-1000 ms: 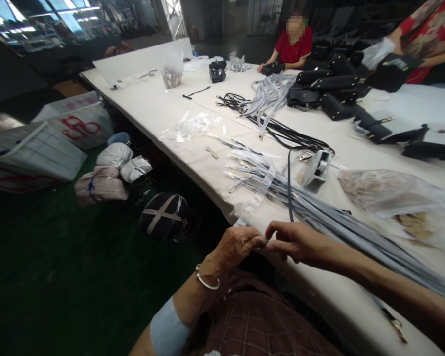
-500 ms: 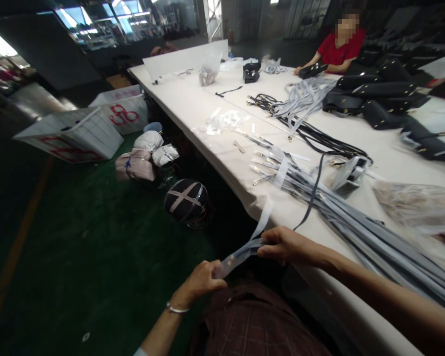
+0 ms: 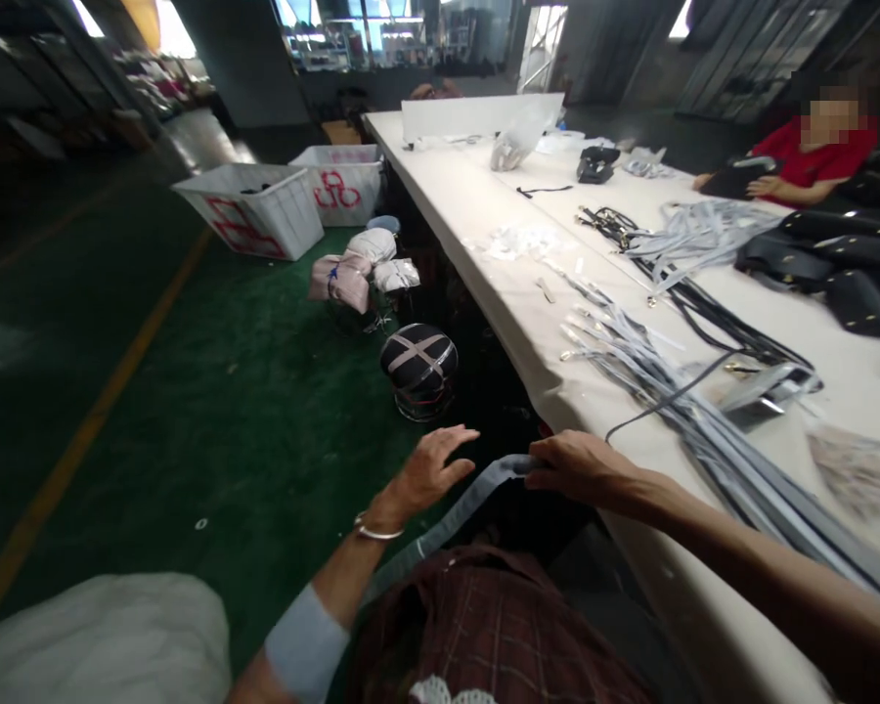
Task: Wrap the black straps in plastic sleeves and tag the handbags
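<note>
A grey strap (image 3: 455, 513) runs from my right hand (image 3: 583, 467) down across my lap. My right hand pinches its upper end just off the edge of the long white table (image 3: 484, 225). Beside the strap, my left hand (image 3: 429, 471) hovers with fingers spread and holds nothing; a silver bangle is on that wrist. A bundle of similar grey straps (image 3: 675, 401) with metal clasps lies on the table to the right of my right hand.
Black straps (image 3: 704, 313) and black bags (image 3: 828, 264) lie farther along the table, where a person in red (image 3: 807, 156) sits. On the green floor are a dark taped bundle (image 3: 419, 367), wrapped parcels (image 3: 356, 274) and white crates (image 3: 260, 210).
My left hand has let go of the grey strap and opened; the strap now hangs down to my lap. The view has swung left, showing more floor.
</note>
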The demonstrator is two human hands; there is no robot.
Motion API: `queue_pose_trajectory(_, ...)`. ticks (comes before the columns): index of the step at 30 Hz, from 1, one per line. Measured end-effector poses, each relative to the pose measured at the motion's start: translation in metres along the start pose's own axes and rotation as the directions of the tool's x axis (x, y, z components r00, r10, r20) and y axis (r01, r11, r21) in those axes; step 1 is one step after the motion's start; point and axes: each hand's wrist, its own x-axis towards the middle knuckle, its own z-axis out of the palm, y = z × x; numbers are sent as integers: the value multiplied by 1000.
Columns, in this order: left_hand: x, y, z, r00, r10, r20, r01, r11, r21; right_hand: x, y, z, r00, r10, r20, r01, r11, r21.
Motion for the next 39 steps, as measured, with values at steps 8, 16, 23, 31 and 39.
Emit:
queue_pose_trajectory(8, 15, 42, 18, 991, 72, 115, -13, 894, -447, -26, 9, -14, 1000, -23, 21, 20, 992, 126)
queue_pose_trajectory(16, 17, 26, 10, 998, 2, 61, 23, 915, -403, -36, 71, -13, 957, -210, 200, 16, 727, 686)
queue_pose_trajectory(23, 43, 24, 21, 998, -14, 60, 36, 916, -399, -37, 82, -30, 979, -87, 186, -52, 773, 633)
queue_pose_trajectory(31, 61, 27, 25, 987, -21, 162, 89, 900, -427, -30, 87, -32, 992, 4, 129, -64, 883, 465)
queue_pose_trajectory(39, 61, 13, 19, 987, -74, 141, 129, 891, -436, -26, 87, -29, 987, -42, 152, -43, 857, 514)
